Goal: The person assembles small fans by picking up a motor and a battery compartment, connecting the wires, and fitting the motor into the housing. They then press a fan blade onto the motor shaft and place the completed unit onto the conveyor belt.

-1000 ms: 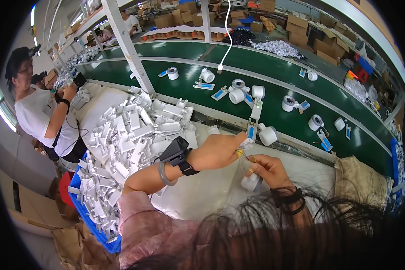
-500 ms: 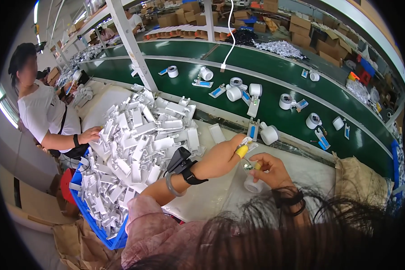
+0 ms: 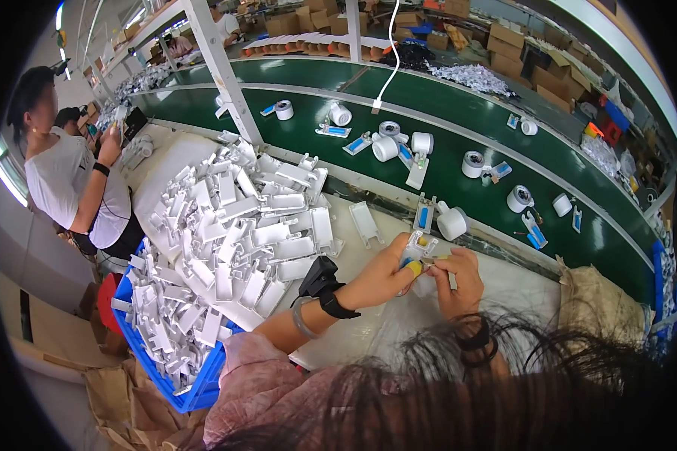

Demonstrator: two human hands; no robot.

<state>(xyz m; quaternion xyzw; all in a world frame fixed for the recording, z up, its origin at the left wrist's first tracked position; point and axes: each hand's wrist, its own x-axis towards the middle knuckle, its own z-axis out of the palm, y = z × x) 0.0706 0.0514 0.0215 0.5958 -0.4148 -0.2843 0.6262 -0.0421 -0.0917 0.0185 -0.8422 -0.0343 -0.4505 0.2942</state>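
Observation:
My left hand (image 3: 390,272), a yellow cover on its thumb, grips a small white plastic housing (image 3: 420,245) near the belt's edge. My right hand (image 3: 459,279) is closed in a pinch against the housing's near end; whatever lies between its fingertips is too small and hidden to name. Just beyond the hands, a white cylindrical lamp head (image 3: 453,223) rests beside a white housing with a blue cell (image 3: 424,213). A single white plastic cover (image 3: 365,224) lies to the left of them.
White plastic covers (image 3: 241,218) are heaped left, spilling into a blue crate (image 3: 195,395). A green conveyor belt (image 3: 293,143) carries several lamp heads with blue-celled parts. One steel post (image 3: 222,75) rises at its edge. A co-worker (image 3: 75,180) stands far left; brown sacking (image 3: 602,301) is at right.
My hands have come closer together, the right one moving up to the housing. The white cylinder under my right hand is out of sight. The co-worker's arm has lifted from the heap.

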